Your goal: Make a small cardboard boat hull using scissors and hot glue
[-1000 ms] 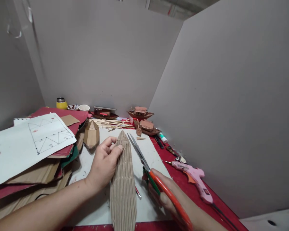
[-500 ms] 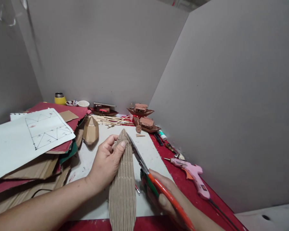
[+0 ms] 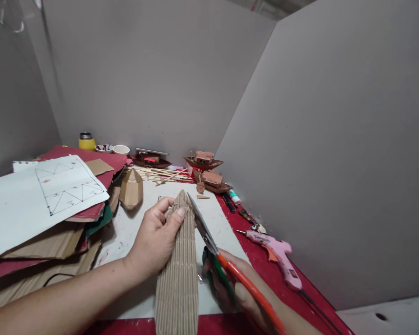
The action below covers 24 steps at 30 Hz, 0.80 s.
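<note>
A long strip of corrugated cardboard [image 3: 179, 274] with a pointed far end is held up in the middle of the view. My left hand [image 3: 157, 232] pinches it near the tip, thumb on the ribbed face. My right hand [image 3: 235, 279] is closed round the red and green handles of the scissors [image 3: 226, 263]. Their blades lie along the right edge of the cardboard's pointed end; whether they touch it is hard to tell. Behind, on the white board [image 3: 216, 216], rests a small cardboard boat hull [image 3: 131, 190].
Stacked cardboard and a drawn sheet [image 3: 73, 190] cover the left side. Brown model boats [image 3: 214, 180] and thin wooden sticks [image 3: 150, 173] lie at the back. A pink glue gun [image 3: 277, 253] with a cord sits on the right, beside a grey wall [image 3: 335, 163].
The cardboard tip and my left hand have shifted slightly right and nearer. The scissors have moved slightly too, their handles now spread a little wider.
</note>
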Motion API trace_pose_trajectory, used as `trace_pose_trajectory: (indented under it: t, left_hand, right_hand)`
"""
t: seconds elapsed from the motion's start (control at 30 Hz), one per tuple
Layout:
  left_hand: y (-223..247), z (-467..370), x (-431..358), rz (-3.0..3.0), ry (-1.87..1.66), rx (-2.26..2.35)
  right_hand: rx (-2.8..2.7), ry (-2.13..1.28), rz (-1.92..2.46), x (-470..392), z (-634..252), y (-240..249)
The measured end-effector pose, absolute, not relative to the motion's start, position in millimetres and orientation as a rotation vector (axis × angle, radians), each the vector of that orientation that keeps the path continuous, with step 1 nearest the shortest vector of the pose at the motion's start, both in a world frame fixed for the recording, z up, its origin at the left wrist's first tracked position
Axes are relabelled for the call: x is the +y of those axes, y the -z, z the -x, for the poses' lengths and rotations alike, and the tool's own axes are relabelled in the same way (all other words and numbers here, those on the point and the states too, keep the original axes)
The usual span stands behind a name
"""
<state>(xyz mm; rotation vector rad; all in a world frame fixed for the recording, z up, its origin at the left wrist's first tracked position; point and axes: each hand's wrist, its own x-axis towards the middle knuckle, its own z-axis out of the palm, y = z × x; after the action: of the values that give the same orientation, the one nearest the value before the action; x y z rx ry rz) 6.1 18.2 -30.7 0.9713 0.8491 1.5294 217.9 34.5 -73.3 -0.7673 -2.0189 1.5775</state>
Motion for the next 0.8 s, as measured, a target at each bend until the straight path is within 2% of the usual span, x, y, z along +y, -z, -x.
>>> trace_pose_trajectory:
  t: [0.1,0.33,0.8]
  left_hand:
    - [29.2,-6.2,16.7,-0.982,-1.508,0.839]
    - [26.6,-7.5,14.4,-1.002,-1.478,0.818]
    - [22.6,-9.6,12.5,-0.969,-1.452,0.785]
  right_hand:
    - [-2.102,-1.376,0.768,33.7,-217.4,69.7]
    - [-1.875,-1.701,0.834,26.4,-213.8,75.0]
    - [-1.811,-1.566,0.974,15.3,-209.4,89.7]
